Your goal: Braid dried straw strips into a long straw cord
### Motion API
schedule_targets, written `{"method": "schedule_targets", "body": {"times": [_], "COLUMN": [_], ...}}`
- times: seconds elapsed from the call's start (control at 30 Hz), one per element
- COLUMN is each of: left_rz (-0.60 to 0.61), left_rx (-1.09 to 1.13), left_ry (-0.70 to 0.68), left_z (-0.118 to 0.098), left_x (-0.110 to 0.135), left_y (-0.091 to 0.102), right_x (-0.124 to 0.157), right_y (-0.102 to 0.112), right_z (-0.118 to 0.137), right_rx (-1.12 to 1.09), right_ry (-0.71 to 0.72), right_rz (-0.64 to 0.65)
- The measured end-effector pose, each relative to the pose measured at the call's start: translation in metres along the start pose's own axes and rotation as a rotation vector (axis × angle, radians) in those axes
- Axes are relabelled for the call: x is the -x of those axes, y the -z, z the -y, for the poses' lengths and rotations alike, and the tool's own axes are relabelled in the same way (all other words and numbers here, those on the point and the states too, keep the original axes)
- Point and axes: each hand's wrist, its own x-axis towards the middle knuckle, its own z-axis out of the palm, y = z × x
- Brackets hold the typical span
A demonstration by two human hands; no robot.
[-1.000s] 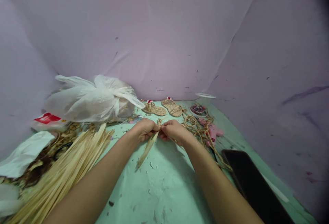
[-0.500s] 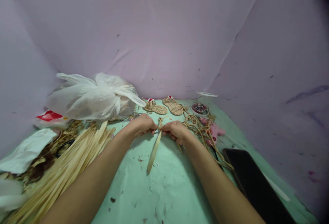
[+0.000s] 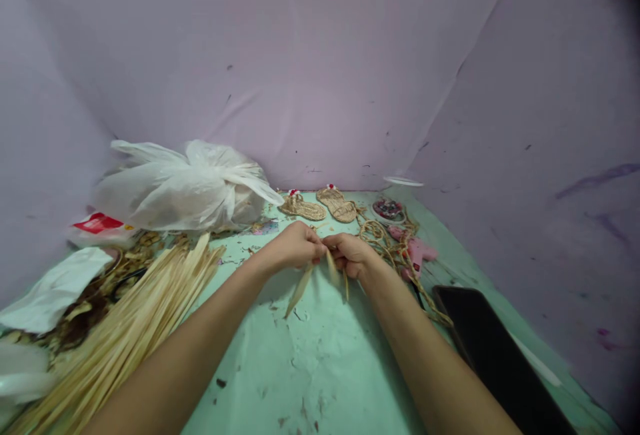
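A view from the person's head looks down along two bare forearms stretched over a pale green desk (image 3: 320,368). The left hand (image 3: 299,246) and right hand (image 3: 351,255) meet at the middle of the desk, knuckles nearly touching. Both are curled closed, fingertips pinching a few thin straw strips (image 3: 300,287). The strips hang down from between the hands toward the person, the longest slanting left with its tip close to the desk top; whether it touches cannot be told.

To the left lies a large loose bundle of pale straw (image 3: 135,328), fanned out along the desk. Behind the bundle sits a crumpled white plastic bag (image 3: 190,185), with a red-labelled packet (image 3: 100,224) beside it and a sheet of white wrapping (image 3: 55,288) nearer the left edge.

Beyond the hands, near the back of the desk, two small woven sandals (image 3: 320,206) lie side by side. Just right of the right hand is a tangle of braided straw cord (image 3: 383,238), with a pink object (image 3: 416,252) partly under it. A flat black slab (image 3: 495,355), perhaps a phone or tablet, lies at the near right. Lilac cloth (image 3: 320,62) walls the desk on three sides.
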Motion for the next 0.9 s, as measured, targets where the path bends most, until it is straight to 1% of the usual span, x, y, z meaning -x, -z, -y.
{"method": "schedule_targets", "body": {"times": [0.03,0.07,0.1,0.13,0.2,0.23,0.27,0.33,0.4,0.47,0.57,0.63,0.67,0.73,0.77,0.83,0.9], "left_rz": [0.044,0.059,0.042,-0.006,-0.144,-0.216,-0.264,-0.293,-0.248,-0.191,-0.265,-0.316,-0.335,-0.323,-0.299,-0.28,-0.293], "left_rx": [0.081,0.16,0.238,0.313,0.434,0.446,0.404,0.182,-0.073,-0.234,-0.426,-0.491,-0.498,-0.442,-0.36,-0.082,0.232], "left_ry": [0.014,0.018,0.009,-0.01,-0.038,-0.028,0.005,0.106,0.174,0.227,0.345,0.403,0.392,0.316,0.29,0.305,0.39], "left_z": [-0.002,-0.004,-0.006,-0.007,-0.005,-0.001,0.004,0.016,0.026,0.03,0.027,0.025,0.026,0.03,0.032,0.034,0.031], "left_x": [0.001,0.003,0.005,0.006,0.006,0.005,0.004,-0.002,-0.008,-0.013,-0.018,-0.017,-0.017,-0.016,-0.015,-0.016,-0.017], "left_y": [0.004,0.01,0.016,0.022,0.036,0.041,0.045,0.047,0.037,0.02,-0.005,-0.014,-0.015,-0.011,-0.008,0.0,0.005], "right_x": [0.001,0.001,0.001,0.001,-0.001,-0.002,-0.003,-0.005,-0.006,-0.006,-0.004,-0.002,-0.002,-0.002,-0.003,-0.003,-0.003], "right_y": [0.001,0.004,0.006,0.01,0.017,0.021,0.024,0.029,0.032,0.032,0.028,0.023,0.02,0.014,0.012,0.008,0.006], "right_z": [0.001,0.003,0.005,0.006,0.008,0.009,0.009,0.009,0.009,0.009,0.009,0.007,0.005,0.001,-0.002,-0.006,-0.008], "right_rx": [-0.01,-0.016,-0.028,-0.048,-0.114,-0.151,-0.183,-0.212,-0.225,-0.236,-0.195,-0.124,-0.085,-0.008,0.024,0.066,0.079], "right_ry": [-0.01,-0.02,-0.035,-0.055,-0.101,-0.123,-0.144,-0.179,-0.203,-0.206,-0.191,-0.163,-0.14,-0.086,-0.058,-0.007,0.034], "right_rz": [0.017,0.029,0.05,0.08,0.155,0.192,0.222,0.253,0.274,0.284,0.259,0.216,0.19,0.139,0.119,0.094,0.101]}}
